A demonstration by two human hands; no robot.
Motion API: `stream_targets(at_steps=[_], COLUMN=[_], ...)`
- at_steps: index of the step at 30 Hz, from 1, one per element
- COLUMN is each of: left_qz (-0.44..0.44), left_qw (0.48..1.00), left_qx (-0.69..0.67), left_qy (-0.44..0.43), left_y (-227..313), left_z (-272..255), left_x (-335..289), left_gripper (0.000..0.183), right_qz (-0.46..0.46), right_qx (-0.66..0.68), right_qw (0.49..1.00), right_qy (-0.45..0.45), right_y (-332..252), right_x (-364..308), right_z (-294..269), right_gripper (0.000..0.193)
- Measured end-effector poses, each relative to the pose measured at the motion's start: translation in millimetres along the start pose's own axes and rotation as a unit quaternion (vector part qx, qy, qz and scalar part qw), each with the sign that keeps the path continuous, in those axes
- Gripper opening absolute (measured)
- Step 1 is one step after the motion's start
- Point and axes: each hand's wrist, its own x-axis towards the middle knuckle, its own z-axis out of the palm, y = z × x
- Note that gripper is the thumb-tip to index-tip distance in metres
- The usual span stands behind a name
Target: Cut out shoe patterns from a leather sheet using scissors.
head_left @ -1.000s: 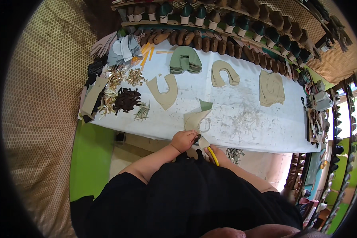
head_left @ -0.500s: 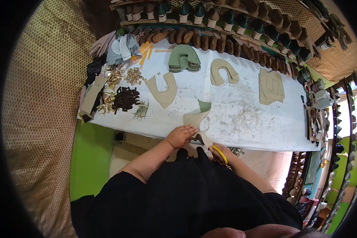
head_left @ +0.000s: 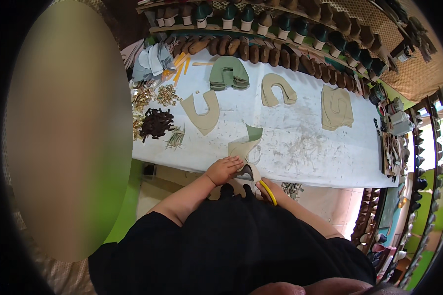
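Note:
My left hand (head_left: 223,169) lies flat on a beige shoe-upper piece (head_left: 242,146) with a green lining, at the near edge of the white work table (head_left: 305,142). Just below that edge, my right hand (head_left: 270,191) grips a yellow-handled tool (head_left: 268,191), its tip pointing up toward the piece. A dark part (head_left: 244,172) shows between the two hands. What the tool's tip touches is hidden.
Beige U-shaped cut pieces (head_left: 204,111), a green stack (head_left: 228,73) and more beige stacks (head_left: 335,107) lie on the table. Dark straps (head_left: 156,124) and metal buckles (head_left: 166,93) sit at the left. Shoe lasts (head_left: 261,49) line the far shelf. A rack of shoes (head_left: 418,187) stands at right.
My right hand with the yellow tool has dropped slightly below the table edge. My left hand has slid a little down along the beige piece.

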Motion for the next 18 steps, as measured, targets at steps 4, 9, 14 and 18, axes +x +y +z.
stream_targets(at_steps=[4,9,14,18], left_qz=[-0.003,-0.011,-0.008,-0.006], left_qw=[1.000,1.000,1.000,1.000], left_qx=[-0.009,-0.008,-0.003,-0.007], left_qy=[-0.004,-0.009,-0.003,-0.003], left_y=[-2,0,0,-1], left_z=[3,2,1,2], left_x=[-2,-2,-1,-1], left_gripper=[0.037,0.036,0.036,0.036], right_qz=[-0.015,-0.022,0.029,0.040], right_qx=[-0.080,-0.097,-0.119,-0.114], right_qw=[0.996,0.992,0.992,0.992], right_qy=[0.039,0.073,0.045,0.036], right_y=[-3,-20,-21,-22], right_x=[-4,-9,-8,-9], right_z=[9,13,5,2], right_gripper=[0.049,0.051,0.053,0.052])
